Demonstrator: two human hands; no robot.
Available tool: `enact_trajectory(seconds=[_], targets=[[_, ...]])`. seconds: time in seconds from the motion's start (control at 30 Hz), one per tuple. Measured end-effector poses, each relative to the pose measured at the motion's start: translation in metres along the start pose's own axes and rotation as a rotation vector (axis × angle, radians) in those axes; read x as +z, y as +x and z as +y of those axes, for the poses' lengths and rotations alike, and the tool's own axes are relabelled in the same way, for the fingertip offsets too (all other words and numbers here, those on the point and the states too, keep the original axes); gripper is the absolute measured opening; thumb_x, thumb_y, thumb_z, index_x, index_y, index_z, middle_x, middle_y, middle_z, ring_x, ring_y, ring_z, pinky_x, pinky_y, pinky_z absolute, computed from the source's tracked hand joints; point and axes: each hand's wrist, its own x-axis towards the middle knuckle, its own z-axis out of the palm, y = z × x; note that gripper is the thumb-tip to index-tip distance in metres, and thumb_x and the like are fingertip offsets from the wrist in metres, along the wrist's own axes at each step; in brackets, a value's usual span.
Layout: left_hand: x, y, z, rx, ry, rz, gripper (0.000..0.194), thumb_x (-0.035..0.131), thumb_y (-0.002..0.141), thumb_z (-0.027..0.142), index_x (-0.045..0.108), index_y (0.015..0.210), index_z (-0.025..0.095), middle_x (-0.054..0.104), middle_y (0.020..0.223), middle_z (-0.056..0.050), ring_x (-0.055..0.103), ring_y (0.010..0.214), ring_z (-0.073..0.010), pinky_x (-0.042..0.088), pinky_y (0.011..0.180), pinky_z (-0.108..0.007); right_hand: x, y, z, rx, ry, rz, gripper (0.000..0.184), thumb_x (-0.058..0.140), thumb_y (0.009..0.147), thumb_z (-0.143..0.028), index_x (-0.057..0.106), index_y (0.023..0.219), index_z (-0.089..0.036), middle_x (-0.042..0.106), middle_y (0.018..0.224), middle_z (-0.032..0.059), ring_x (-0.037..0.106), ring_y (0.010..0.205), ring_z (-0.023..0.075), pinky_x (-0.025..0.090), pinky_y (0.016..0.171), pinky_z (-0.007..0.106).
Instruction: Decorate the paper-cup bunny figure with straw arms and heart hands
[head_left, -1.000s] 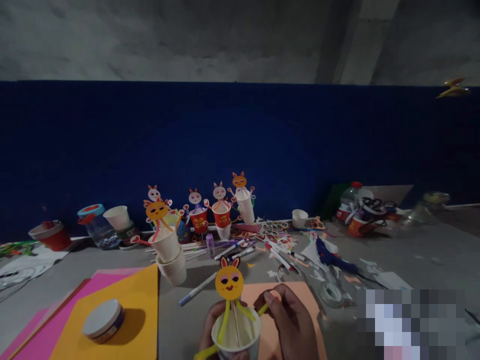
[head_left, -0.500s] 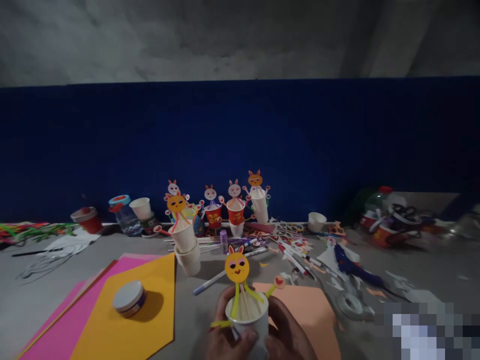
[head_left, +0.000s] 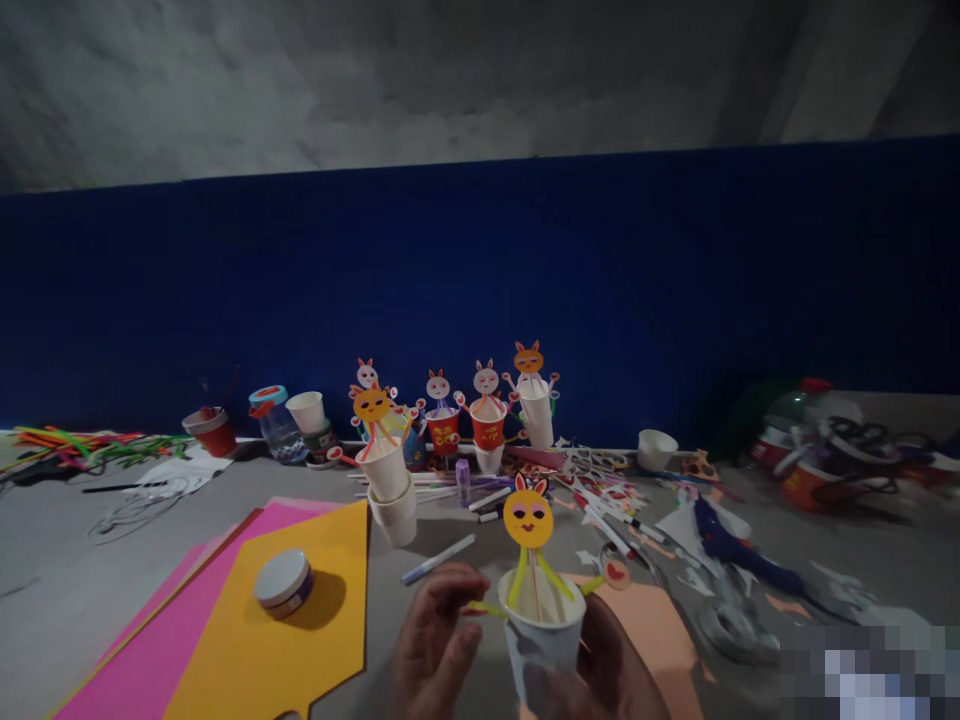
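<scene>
A white paper cup is held in my right hand, whose fingers wrap round its side with the thumb across the front. From the cup rises a stick figure with a round yellow paper cat face, pink ears and yellow pipe-cleaner arms. The right-side arm ends in a paper disc with a red heart. My left hand is off the cup, fingers curled and thumb apart, around the tip of the left-side pipe-cleaner arm. I see no firm grip there.
Finished cup figures stand along the back. Yellow card with a lidded jar lies left; peach paper lies right. A marker, paper scraps, a blue glue gun and a tape roll are scattered about.
My left hand has let go of the cup and moved left to the tip of the figure's arm. The cup stays in my right hand; the whole view has shifted slightly.
</scene>
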Motion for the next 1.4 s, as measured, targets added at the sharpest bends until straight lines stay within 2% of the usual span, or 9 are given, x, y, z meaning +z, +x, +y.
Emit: enact_trajectory(seconds=[0.1,0.23,0.5,0.7,0.87,1.0,1.23,1.3,1.4], targets=[[0.006,0.002,0.012,0.046,0.012,-0.004,0.014,0.075,0.083,0.037,0.075,0.078,0.024,0.069,0.079,-0.003,0.062,0.081,-0.0194,0.05,0.076,-0.024,0.0,0.001,0.0,-0.026,0.003,0.013,0.064,0.088,0.06,-0.052,0.069,0.114,-0.023,0.075,0.116,0.0143,0.069,0.106,0.0366,0.053,0.091,0.044],[0.013,0.003,0.018,0.042,0.032,0.026,0.014,0.077,0.082,0.038,0.077,0.079,0.024,0.071,0.078,-0.003,0.062,0.082,-0.0192,0.049,0.076,-0.023,0.0,0.001,0.0,-0.019,0.007,-0.012,0.067,0.087,0.061,-0.054,0.068,0.117,-0.024,0.074,0.12,0.0146,0.07,0.105,0.0366,0.056,0.086,0.042],[0.014,0.007,0.018,-0.226,-0.09,0.113,0.02,0.084,0.073,0.038,0.072,0.075,0.021,0.068,0.073,0.0,0.057,0.076,-0.0147,0.048,0.071,-0.018,-0.002,-0.001,0.001,-0.024,0.034,-0.018,0.068,0.086,0.062,-0.053,0.065,0.121,-0.024,0.073,0.121,0.0153,0.068,0.109,0.038,0.053,0.094,0.046],[0.009,0.013,0.013,-0.271,-0.163,0.048,0.016,0.082,0.076,0.033,0.072,0.074,0.02,0.066,0.079,-0.001,0.057,0.08,-0.0154,0.05,0.073,-0.02,-0.007,0.002,-0.004,-0.017,0.027,-0.141,0.06,0.086,0.069,-0.044,0.063,0.121,-0.026,0.069,0.13,0.0148,0.065,0.115,0.0374,0.049,0.099,0.048],[0.005,0.014,0.006,-0.307,-0.239,0.05,0.015,0.084,0.074,0.029,0.073,0.073,0.019,0.065,0.075,-0.001,0.059,0.077,-0.0148,0.05,0.07,-0.02,-0.01,0.003,0.0,-0.044,0.014,-0.106,0.058,0.087,0.067,-0.043,0.064,0.118,-0.026,0.069,0.13,0.0141,0.066,0.115,0.0373,0.05,0.099,0.047],[0.01,0.013,0.005,-0.343,-0.333,0.085,0.015,0.086,0.07,0.027,0.074,0.074,0.019,0.069,0.08,-0.002,0.062,0.079,-0.0151,0.052,0.074,-0.022,-0.009,0.003,0.002,-0.078,0.024,-0.062,0.059,0.089,0.065,-0.041,0.065,0.117,-0.026,0.07,0.13,0.0142,0.066,0.115,0.0377,0.051,0.098,0.046],[0.02,0.009,0.014,-0.292,-0.311,0.072,0.018,0.084,0.073,0.033,0.073,0.074,0.019,0.069,0.082,-0.004,0.061,0.081,-0.0172,0.053,0.076,-0.025,-0.004,0.0,-0.004,-0.108,-0.023,0.028,0.067,0.09,0.061,-0.046,0.066,0.12,-0.025,0.072,0.126,0.0139,0.066,0.116,0.0375,0.052,0.096,0.042],[0.016,0.01,0.008,-0.316,-0.315,0.072,0.017,0.083,0.075,0.033,0.073,0.076,0.019,0.069,0.085,-0.004,0.062,0.083,-0.0174,0.052,0.077,-0.025,-0.003,-0.002,-0.004,-0.116,-0.041,0.033,0.068,0.09,0.061,-0.045,0.066,0.121,-0.025,0.071,0.127,0.0136,0.064,0.119,0.0376,0.05,0.099,0.042],[0.005,0.017,-0.015,-0.289,-0.282,0.071,0.021,0.082,0.074,0.04,0.073,0.077,0.021,0.068,0.085,-0.004,0.063,0.085,-0.0191,0.053,0.078,-0.027,-0.001,-0.003,-0.001,-0.094,-0.03,0.046,0.068,0.092,0.058,-0.044,0.066,0.119,-0.025,0.071,0.128,0.0136,0.063,0.121,0.0377,0.049,0.1,0.041]])
